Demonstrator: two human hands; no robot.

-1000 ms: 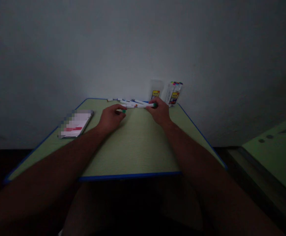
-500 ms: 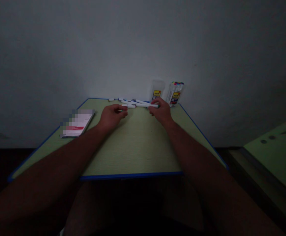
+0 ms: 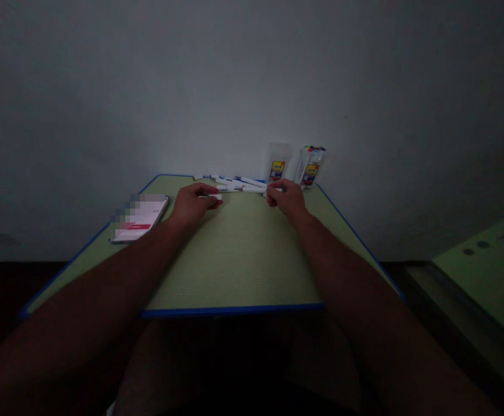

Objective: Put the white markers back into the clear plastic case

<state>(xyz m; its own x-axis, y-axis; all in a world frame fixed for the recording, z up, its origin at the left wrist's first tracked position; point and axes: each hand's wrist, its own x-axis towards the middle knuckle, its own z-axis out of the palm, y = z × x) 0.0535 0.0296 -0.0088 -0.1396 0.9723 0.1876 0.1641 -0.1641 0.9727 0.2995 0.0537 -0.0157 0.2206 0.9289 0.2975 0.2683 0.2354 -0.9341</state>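
My left hand (image 3: 191, 203) is closed at the left end of a pile of white markers. A short white piece, looking like part of a marker (image 3: 214, 197), shows between its thumb and fingers. My right hand (image 3: 288, 197) pinches the right end of a white marker (image 3: 255, 189) that points left, level above the table. Its fingers hide that end. Behind and between my hands lie several loose white markers (image 3: 221, 180) with dark markings, crossing one another near the table's far edge. Dim light blurs small details.
Behind my right hand stands a clear plastic case (image 3: 280, 153) with a yellow label. To its right, a similar case (image 3: 311, 164) holds several colour-ended markers. A phone (image 3: 141, 219) lies at the table's left. The blue-edged table (image 3: 234, 260) meets a wall (image 3: 234, 86).
My left hand has closed around a short white piece. My right hand has shifted slightly right and its fingers have drawn together; the marker's green end is now hidden.
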